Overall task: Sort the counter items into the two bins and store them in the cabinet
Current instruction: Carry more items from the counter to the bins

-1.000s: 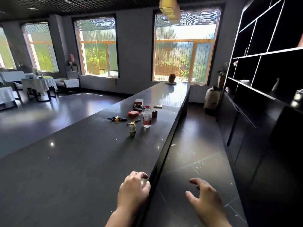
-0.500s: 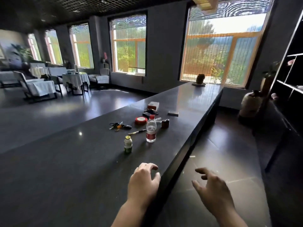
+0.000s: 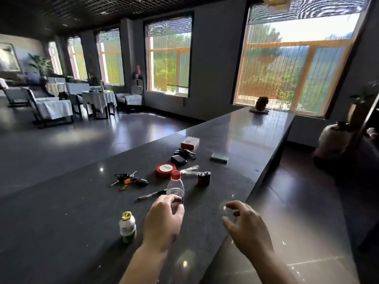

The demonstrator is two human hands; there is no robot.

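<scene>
Loose items lie on a long dark counter (image 3: 61,222). A clear water bottle (image 3: 175,184) with a red cap stands upright. My left hand (image 3: 164,220) is right in front of its lower part, fingers curled and apart, covering the base. My right hand (image 3: 246,224) hovers open over the counter's right edge, holding nothing. A small white bottle (image 3: 127,227) with a gold cap stands left of my left hand. Beyond lie a pen (image 3: 151,194), keys (image 3: 129,181), a red tape roll (image 3: 165,169) and two batteries (image 3: 204,178). No bin is in view.
Farther along the counter are a black case (image 3: 178,160), a red and white box (image 3: 190,142), a flat card pack (image 3: 219,158) and an ornament (image 3: 261,104) at the far end. An aisle runs to the right of the counter. Dining tables stand far left.
I have come closer to the items. My left hand left the counter's near edge and reached forward to the water bottle. My right hand rose alongside it.
</scene>
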